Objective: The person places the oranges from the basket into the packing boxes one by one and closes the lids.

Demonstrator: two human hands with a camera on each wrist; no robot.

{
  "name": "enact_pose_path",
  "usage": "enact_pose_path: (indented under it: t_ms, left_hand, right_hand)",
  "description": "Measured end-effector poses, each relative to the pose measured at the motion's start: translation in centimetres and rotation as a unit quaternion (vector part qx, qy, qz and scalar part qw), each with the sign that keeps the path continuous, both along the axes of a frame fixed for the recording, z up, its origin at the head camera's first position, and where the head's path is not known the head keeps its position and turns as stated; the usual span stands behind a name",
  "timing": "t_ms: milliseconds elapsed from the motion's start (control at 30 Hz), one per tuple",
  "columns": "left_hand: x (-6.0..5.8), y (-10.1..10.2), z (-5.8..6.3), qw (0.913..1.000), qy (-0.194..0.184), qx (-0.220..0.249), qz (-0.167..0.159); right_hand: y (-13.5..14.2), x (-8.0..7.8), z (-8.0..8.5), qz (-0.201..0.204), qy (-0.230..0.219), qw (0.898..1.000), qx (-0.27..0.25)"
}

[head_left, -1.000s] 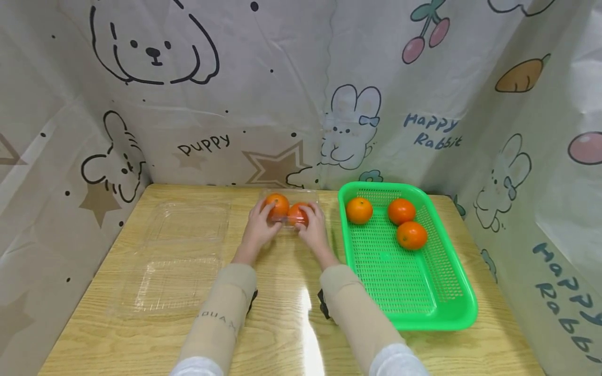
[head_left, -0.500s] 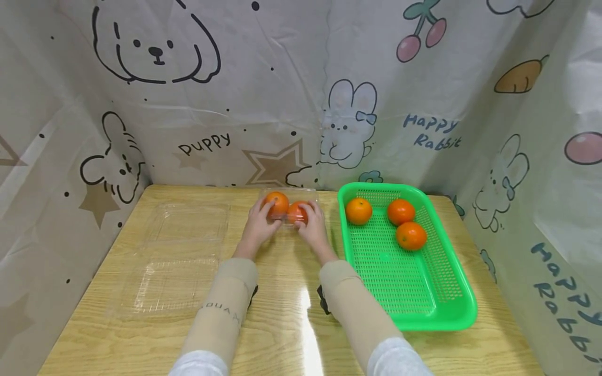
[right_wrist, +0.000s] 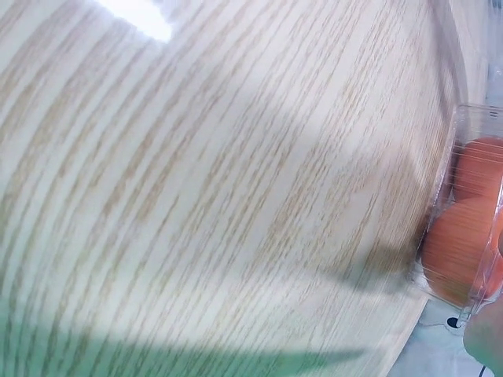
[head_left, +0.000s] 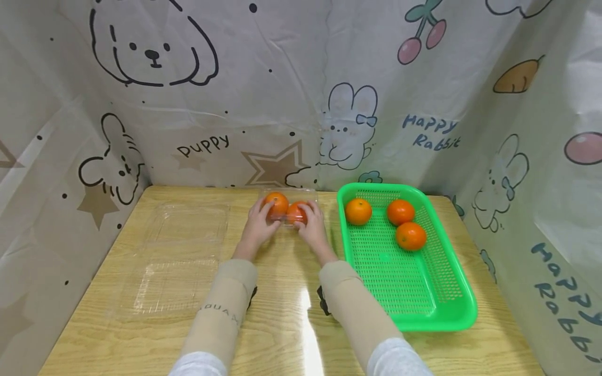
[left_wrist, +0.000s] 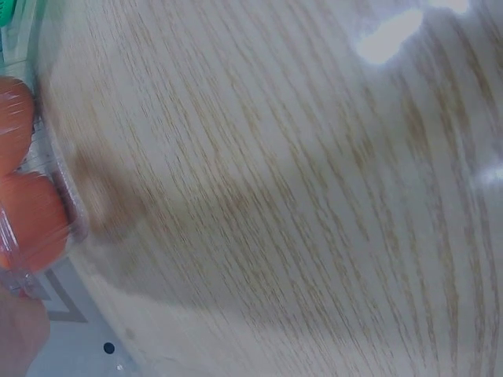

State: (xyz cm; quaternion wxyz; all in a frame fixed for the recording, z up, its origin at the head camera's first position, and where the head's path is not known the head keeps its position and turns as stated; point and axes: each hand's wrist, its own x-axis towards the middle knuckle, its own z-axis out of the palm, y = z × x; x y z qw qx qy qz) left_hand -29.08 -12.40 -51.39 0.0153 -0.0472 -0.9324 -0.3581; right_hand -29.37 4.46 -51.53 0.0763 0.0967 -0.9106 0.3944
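A clear plastic box (head_left: 308,194) with two oranges inside stands near the table's back edge. My left hand (head_left: 256,225) grips its left end, fingers bent over the side by the left orange (head_left: 278,202). At the opposite end my right hand (head_left: 313,226) holds the box beside the right orange (head_left: 294,213). The left wrist view catches both oranges through the plastic, with part of the left hand (left_wrist: 19,330) at the lower left corner. In the right wrist view, the box (right_wrist: 475,119) shows at the right edge, above part of the right hand (right_wrist: 486,338).
To the right, a green plastic basket (head_left: 463,284) holds three oranges, one of them (head_left: 359,211) at its left side. An opened clear plastic container (head_left: 176,250) lies on the left of the wooden table (head_left: 277,324). A printed cloth (head_left: 263,104) hangs behind and at the sides.
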Motion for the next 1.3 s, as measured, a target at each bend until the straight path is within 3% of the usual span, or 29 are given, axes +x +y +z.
enact_pose_path:
  t_ms: [467, 700, 900, 1133, 1300]
  left_hand:
    - [0.4, 0.2, -0.2, 0.9998, 0.003, -0.022, 0.000]
    - [1.2, 0.3, -0.4, 0.9960, 0.068, -0.049, 0.031]
    - [2.2, -0.2, 0.0, 0.9825, 0.148, -0.097, 0.059]
    - [4.0, -0.8, 1.6, 0.9695, 0.179, -0.142, 0.088]
    - [5.4, -1.4, 2.5, 0.9680, 0.189, -0.133, 0.099]
  right_hand:
    - [-0.2, 0.7, -0.4, -0.010, 0.042, 0.999, 0.033]
    - [-0.6, 1.6, -0.5, -0.037, 0.079, 0.996, 0.034]
    - [-0.9, 2.1, -0.8, -0.077, 0.099, 0.992, 0.002]
    - [-1.5, 2.7, -1.3, -0.083, 0.139, 0.987, -0.018]
    - [-2.0, 3.2, -1.5, -0.074, 0.159, 0.984, -0.023]
